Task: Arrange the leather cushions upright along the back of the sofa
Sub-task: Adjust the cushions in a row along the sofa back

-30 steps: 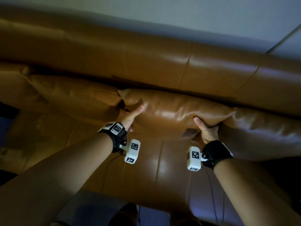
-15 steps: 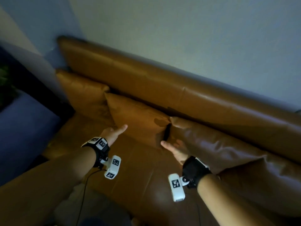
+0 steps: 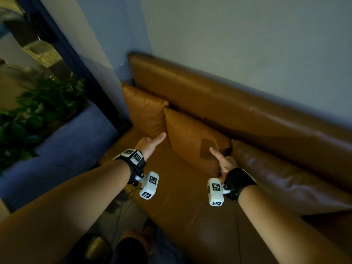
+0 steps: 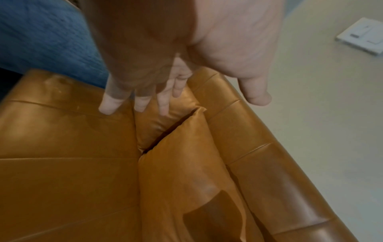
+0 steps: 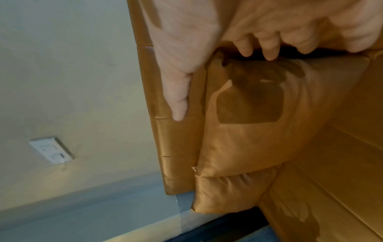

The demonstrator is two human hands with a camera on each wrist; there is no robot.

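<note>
Task status: partly complete, as judged from the present layout. Three leather cushions are seen leaning against the sofa backrest (image 3: 238,103).

The middle cushion (image 3: 192,138) stands between the two hands, tilted back against the backrest, with a dark worn patch (image 3: 208,148) on its face near the right hand. The far cushion (image 3: 144,113), beyond the left hand in the sofa corner, is upright and touches the middle cushion at its edge. The darker cushion (image 3: 282,174), to the outer side of the right hand, lies lower and more slumped — it is judged to need raising.

Hand state:
- The left hand (image 3: 150,143) is held wide, fingers straight, over the sofa seat (image 3: 171,187) just beside the near edge of the middle cushion; nothing is held.
- The right hand (image 3: 223,161) is relaxed with loosely bent fingers and an extended thumb, at the gap between the middle cushion and the darker cushion; no grip is visible, though contact cannot be ruled out.

Remaining work — squaring the middle cushion and setting the darker cushion upright. Any cushions further along the sofa are out of view.
</note>
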